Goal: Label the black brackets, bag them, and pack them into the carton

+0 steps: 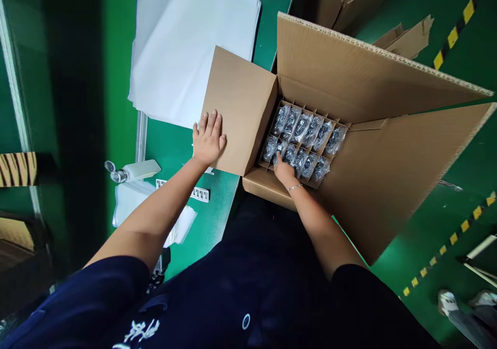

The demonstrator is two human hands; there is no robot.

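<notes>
My left hand (208,137) lies flat, fingers slightly spread, on the folded-out flap (241,105) of a large cardboard box (267,182). My right hand (285,172) reaches into the box, its index finger stretched out over the near row of bagged parts. Its other fingers are mostly hidden, and nothing shows in its grasp. Dark parts in clear plastic bags (302,128) sit in two rows, one to a cell, between thin cardboard dividers (306,148). Whether the fingertip touches a bag, I cannot tell.
Tall open flaps (368,74) rise at the box's far and right sides. On the green table (217,209) to the left are a stack of white sheets (186,54), a white bottle (142,170) and clear bags (130,199). Another person's shoe (448,302) shows at lower right.
</notes>
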